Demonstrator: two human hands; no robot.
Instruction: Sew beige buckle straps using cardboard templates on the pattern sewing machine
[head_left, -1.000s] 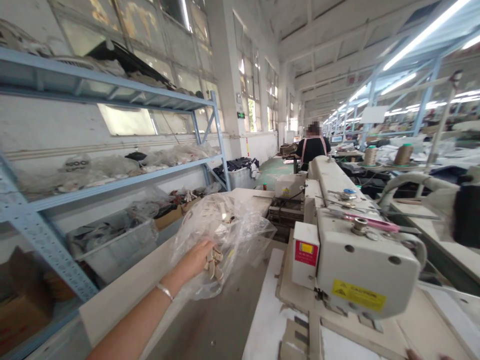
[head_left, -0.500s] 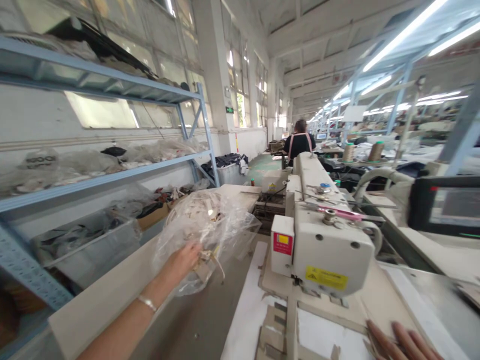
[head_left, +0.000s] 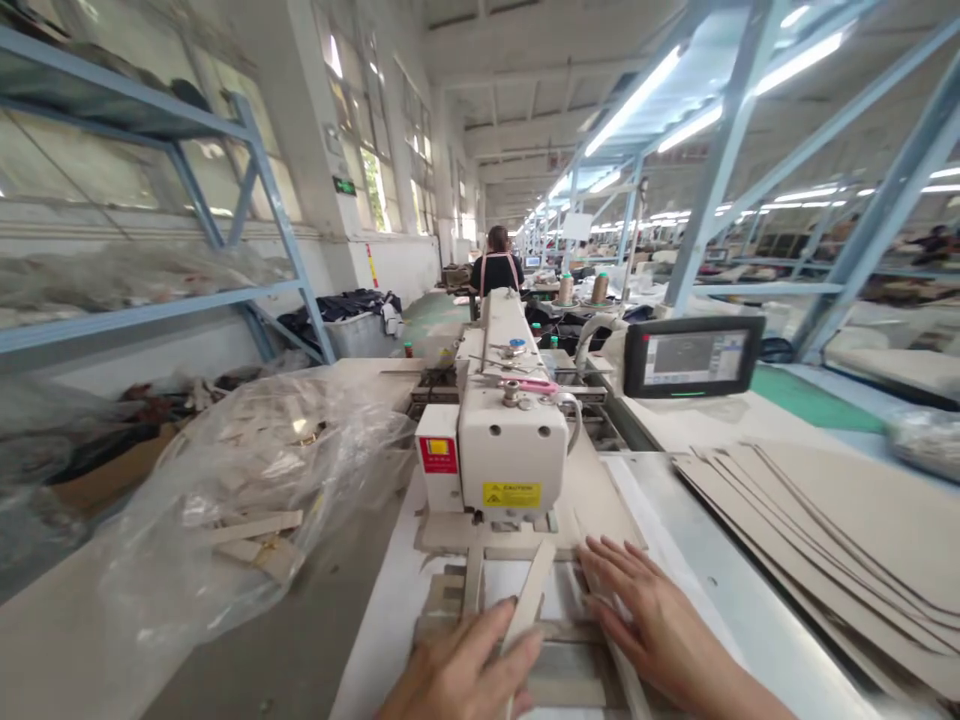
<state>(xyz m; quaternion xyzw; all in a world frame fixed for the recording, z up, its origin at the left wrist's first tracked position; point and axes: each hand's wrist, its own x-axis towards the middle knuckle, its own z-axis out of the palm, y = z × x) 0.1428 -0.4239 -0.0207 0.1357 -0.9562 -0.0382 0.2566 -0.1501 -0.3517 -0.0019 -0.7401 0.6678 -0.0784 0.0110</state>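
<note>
My left hand [head_left: 465, 665] is low in the middle, its thumb and fingers around a flat beige strap [head_left: 531, 590] that slants up toward the machine head. Beneath the strap is a sewing template [head_left: 585, 690] with slots and bars over white sheeting. My right hand [head_left: 649, 610] rests on the template's right side, palm down with fingers stretched out, gripping nothing. Just beyond both hands stands the white sewing machine head [head_left: 514, 440] with a yellow caution label. A clear plastic bag [head_left: 180, 480] of beige straps lies to the left.
A stack of beige panels [head_left: 825, 540] lies on the right of the metal table. Behind it is a control screen [head_left: 694, 357]. Blue shelving [head_left: 277, 225] with bagged goods stands at left. A person [head_left: 496, 268] is farther ahead, facing away.
My left hand has left the plastic bag and come over to the template with a beige strap. My right hand has moved farther up the template. The view has turned right.
</note>
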